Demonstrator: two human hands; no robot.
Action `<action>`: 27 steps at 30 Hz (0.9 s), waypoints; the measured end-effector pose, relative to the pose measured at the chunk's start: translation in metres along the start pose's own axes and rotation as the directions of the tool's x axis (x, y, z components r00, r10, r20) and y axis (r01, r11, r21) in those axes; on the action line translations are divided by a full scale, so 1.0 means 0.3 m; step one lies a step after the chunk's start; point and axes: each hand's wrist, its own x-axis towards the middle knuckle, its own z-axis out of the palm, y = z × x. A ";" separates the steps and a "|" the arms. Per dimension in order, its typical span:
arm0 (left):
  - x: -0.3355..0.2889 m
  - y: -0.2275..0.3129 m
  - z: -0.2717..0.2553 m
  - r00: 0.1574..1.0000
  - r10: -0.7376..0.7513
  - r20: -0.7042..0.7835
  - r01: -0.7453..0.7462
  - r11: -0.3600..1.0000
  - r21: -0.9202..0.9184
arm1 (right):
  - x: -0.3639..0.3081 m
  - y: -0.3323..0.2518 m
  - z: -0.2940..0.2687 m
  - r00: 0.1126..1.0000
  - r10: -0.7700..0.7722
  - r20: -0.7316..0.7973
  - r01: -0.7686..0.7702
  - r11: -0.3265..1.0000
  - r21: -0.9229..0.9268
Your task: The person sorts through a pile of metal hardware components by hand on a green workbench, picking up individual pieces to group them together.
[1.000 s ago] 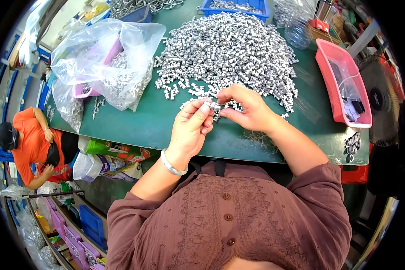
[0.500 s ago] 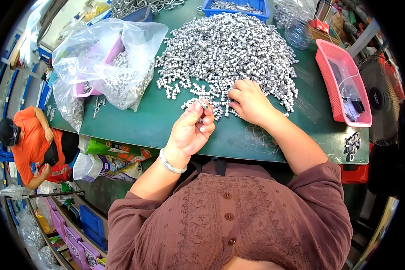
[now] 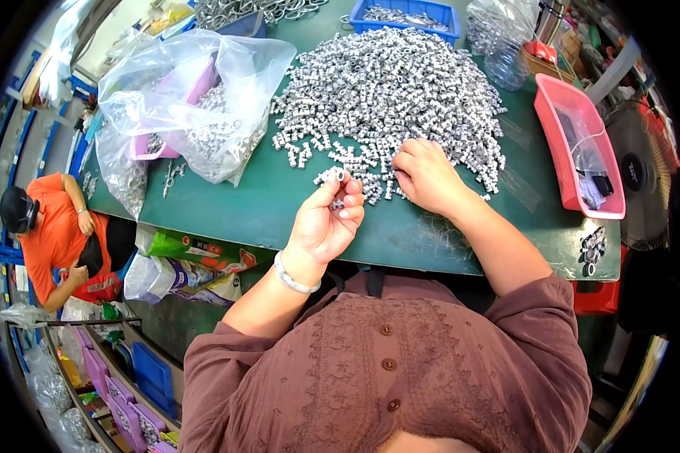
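Pinching grey ring-ended fitting [image 3: 341, 174] in L hand [image 3: 326, 224], prob. to steady it, w/ R hand [image 3: 431, 177] at fittings pile [image 3: 400, 87] beyond that grip, can't tell if pinching too.

The left forearm [image 3: 263, 308] slants up and inward to a left hand [image 3: 326, 223] with its palm partly upturned and thumb and fingers drawn together in a pinch, while the right forearm [image 3: 502, 245] angles in to a right hand [image 3: 429, 175] lying back-up, fingers curled, just apart from the left.
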 end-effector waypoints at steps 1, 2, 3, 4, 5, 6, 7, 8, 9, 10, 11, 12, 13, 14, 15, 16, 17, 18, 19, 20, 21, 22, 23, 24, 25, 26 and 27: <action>0.000 0.002 -0.003 1.000 0.001 0.000 -0.001 1.000 0.000 | 0.001 0.001 0.001 1.000 0.001 -0.003 -0.001 1.000 0.001; 0.001 0.003 -0.003 1.000 0.004 -0.007 -0.004 1.000 -0.004 | 0.001 0.001 0.000 1.000 0.001 -0.002 -0.001 1.000 0.001; 0.001 0.004 -0.004 1.000 0.006 -0.013 -0.006 1.000 -0.007 | 0.001 0.001 -0.001 1.000 -0.011 -0.028 0.011 1.000 0.009; 0.001 0.002 -0.004 1.000 0.007 -0.012 -0.007 1.000 -0.007 | 0.001 0.001 -0.003 0.998 -0.023 -0.054 0.024 1.000 0.017; 0.000 0.001 -0.001 0.999 0.021 -0.030 -0.021 1.000 0.008 | 0.008 -0.010 -0.013 0.998 -0.024 -0.056 0.025 1.000 0.016; -0.002 -0.002 0.002 0.998 0.035 -0.047 -0.034 0.999 0.024 | 0.011 -0.025 -0.023 0.997 -0.033 -0.072 0.045 0.985 0.169; -0.004 -0.005 0.001 0.998 0.036 -0.045 -0.035 0.999 0.025 | 0.015 -0.042 -0.032 0.995 -0.040 -0.090 0.066 0.946 0.317; -0.007 -0.010 0.002 0.995 0.064 -0.072 -0.057 0.994 0.097 | 0.021 -0.069 -0.041 0.989 -0.033 -0.141 0.094 0.887 0.452; -0.011 -0.011 -0.002 0.990 0.101 -0.098 -0.084 0.982 0.169 | 0.027 -0.105 -0.063 0.997 0.072 0.041 -0.080 0.736 0.672; -0.014 -0.007 -0.012 0.994 0.098 -0.053 -0.089 0.983 0.163 | 0.032 -0.140 -0.064 0.988 0.112 0.110 -0.155 0.589 0.793; -0.017 -0.012 -0.005 0.994 0.095 -0.048 -0.086 0.983 0.164 | 0.037 -0.165 -0.068 0.972 0.144 0.188 -0.232 0.418 0.878; -0.019 -0.017 0.001 0.992 0.120 -0.046 -0.108 0.972 0.209 | 0.050 -0.182 -0.092 0.966 0.104 0.239 -0.260 0.391 0.883; -0.019 -0.019 0.008 0.988 0.145 -0.043 -0.130 0.959 0.253 | 0.061 -0.187 -0.101 0.966 0.106 0.237 -0.259 0.394 0.882; -0.022 -0.018 0.013 0.988 0.152 0.010 -0.148 0.947 0.284 | 0.069 -0.193 -0.109 0.957 0.112 0.267 -0.289 0.370 0.883; -0.023 -0.015 0.012 0.988 0.151 0.013 -0.149 0.948 0.281 | 0.073 -0.196 -0.114 0.947 0.116 0.298 -0.320 0.345 0.882; -0.025 -0.013 0.008 0.985 0.171 0.035 -0.174 0.933 0.316 | 0.069 -0.187 -0.096 0.944 0.089 0.317 -0.329 0.197 0.924; -0.026 -0.009 0.008 0.980 0.192 0.058 -0.200 0.916 0.349 | 0.067 -0.186 -0.089 0.944 0.088 0.319 -0.330 0.201 0.922; -0.030 -0.010 0.007 0.979 0.194 0.060 -0.203 0.916 0.345 | 0.065 -0.188 -0.084 0.948 0.074 0.310 -0.318 0.164 0.934; -0.037 -0.012 0.006 0.970 0.234 0.066 -0.241 0.894 0.378 | 0.063 -0.189 -0.081 0.952 0.060 0.300 -0.305 0.127 0.944; -0.042 -0.013 0.007 0.960 0.272 0.073 -0.277 0.869 0.409 | 0.062 -0.187 -0.080 0.952 0.059 0.301 -0.307 0.131 0.943; -0.048 -0.015 0.008 0.959 0.273 0.075 -0.280 0.870 0.406 | 0.061 -0.185 -0.079 0.959 0.043 0.280 -0.283 0.168 0.944; -0.056 -0.017 0.009 0.945 0.311 0.100 -0.322 0.833 0.450 | 0.060 -0.184 -0.078 0.966 0.025 0.259 -0.259 0.205 0.944; -0.062 -0.016 0.010 0.929 0.348 0.127 -0.364 0.791 0.492 | 0.059 -0.186 -0.074 0.965 0.023 0.260 -0.258 0.210 0.943; -0.066 -0.013 0.009 0.927 0.351 0.130 -0.368 0.791 0.489 | 0.056 -0.189 -0.070 0.971 0.038 0.236 -0.238 0.242 0.941; -0.070 -0.010 0.008 0.921 0.369 0.124 -0.378 0.770 0.514 | 0.054 -0.190 -0.069 0.976 0.052 0.212 -0.218 0.273 0.937; -0.076 -0.006 0.007 0.914 0.388 0.118 -0.387 0.747 0.540 | 0.054 -0.188 -0.077 0.976 0.050 0.212 -0.218 0.276 0.936; -0.081 -0.005 0.004 0.913 0.389 0.120 -0.389 0.748 0.538 | 0.054 -0.176 -0.093 0.955 0.094 0.280 -0.295 0.321 0.900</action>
